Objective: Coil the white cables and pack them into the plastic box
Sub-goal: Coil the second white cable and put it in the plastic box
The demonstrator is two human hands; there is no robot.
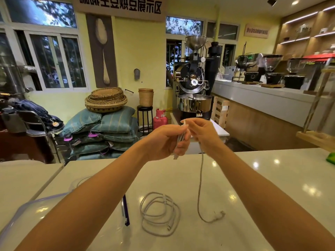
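Nearest us on the white counter [253, 178], a coiled white cable [159, 213] lies just right of the clear plastic box [27, 212], whose blue-edged rim shows under the left forearm. Above the coil, the left hand [163, 142] clenches a folded bundle of a second cable [200, 187] while the right hand [203, 134] pinches its strand, the tail trailing down to the counter just right of the coil. Well beyond stands a coffee roaster [193, 78].

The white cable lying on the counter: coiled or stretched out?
Coiled: the white cable lies in loose overlapping loops on the counter, outside the plastic box.
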